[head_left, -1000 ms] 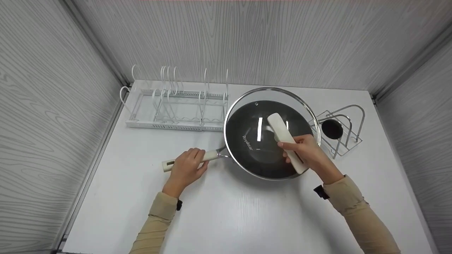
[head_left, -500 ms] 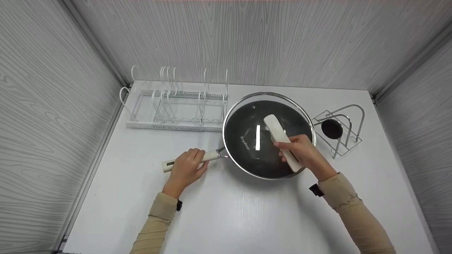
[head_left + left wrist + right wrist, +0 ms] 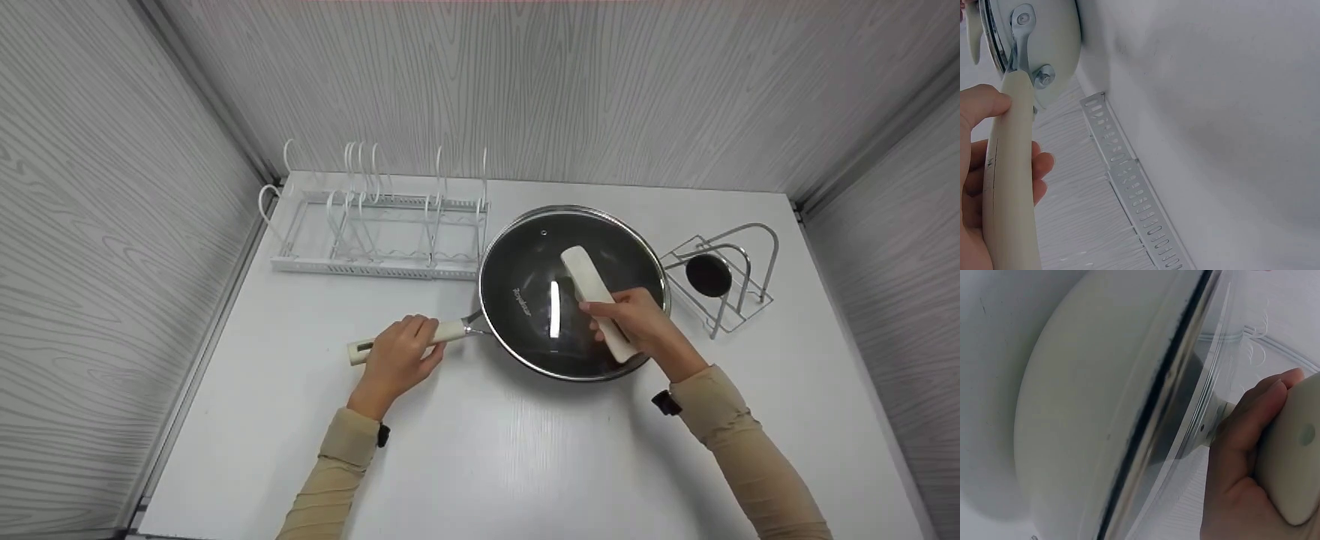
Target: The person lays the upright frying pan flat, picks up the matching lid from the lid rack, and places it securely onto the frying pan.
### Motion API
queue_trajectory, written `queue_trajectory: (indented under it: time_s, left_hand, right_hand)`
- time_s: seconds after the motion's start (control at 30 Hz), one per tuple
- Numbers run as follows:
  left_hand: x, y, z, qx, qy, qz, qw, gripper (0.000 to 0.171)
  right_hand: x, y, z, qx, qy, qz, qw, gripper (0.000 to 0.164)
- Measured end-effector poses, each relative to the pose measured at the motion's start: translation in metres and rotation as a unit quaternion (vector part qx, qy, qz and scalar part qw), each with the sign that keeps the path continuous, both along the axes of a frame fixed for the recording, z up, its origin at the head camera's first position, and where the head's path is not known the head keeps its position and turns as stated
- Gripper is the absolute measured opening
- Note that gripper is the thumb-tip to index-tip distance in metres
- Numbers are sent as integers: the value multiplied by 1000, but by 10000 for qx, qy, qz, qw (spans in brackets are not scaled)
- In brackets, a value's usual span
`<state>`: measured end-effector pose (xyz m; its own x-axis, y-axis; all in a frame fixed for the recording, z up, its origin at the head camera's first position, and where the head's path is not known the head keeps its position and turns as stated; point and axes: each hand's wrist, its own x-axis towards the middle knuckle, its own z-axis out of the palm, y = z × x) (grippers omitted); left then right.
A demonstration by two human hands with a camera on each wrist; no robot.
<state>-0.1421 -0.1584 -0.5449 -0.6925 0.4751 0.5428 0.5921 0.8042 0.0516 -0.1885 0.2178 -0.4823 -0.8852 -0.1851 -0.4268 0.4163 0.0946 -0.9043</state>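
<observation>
A dark-lined pan with a cream outer wall (image 3: 1072, 399) stands on the white table. Over its top lies a clear glass lid (image 3: 525, 255) with a metal rim, and the rim meets the pan's edge nearly all round. My left hand (image 3: 399, 355) grips the pan's cream handle (image 3: 1013, 169), fingers curled beneath it and thumb on top. With my right hand (image 3: 637, 319) I hold the long cream lid handle (image 3: 589, 277), thumb on the near side. The pan's inside shows dark through the glass.
Behind on the left stands a white wire rack (image 3: 382, 262) with upright hoops. To the pan's right is a small metal wire stand (image 3: 750, 300) with a dark round piece (image 3: 708, 275). Grey wood-grain panels (image 3: 525, 90) border the table (image 3: 480, 465).
My right hand has brought the lid down and slightly left, so its rim now lines up with the pan's edge. The left hand keeps its hold on the pan handle.
</observation>
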Motion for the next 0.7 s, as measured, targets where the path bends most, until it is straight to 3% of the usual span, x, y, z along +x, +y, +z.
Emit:
queue_trajectory:
  time_s: [0.23,0.53,0.7]
  left_hand:
    - [-1,0,0,19,-39,0,10000,29]
    - [-1,1,-2,101,-18,79,9999,28]
    - [-1,3,-1,113,-97,181,9997,27]
  right_hand:
    - [-1,0,-2,-49,-69,126,9999,39]
    - [0,6,-5,106,140,880,9960,40]
    - [0,7,-6,272,114,1016,9944,39]
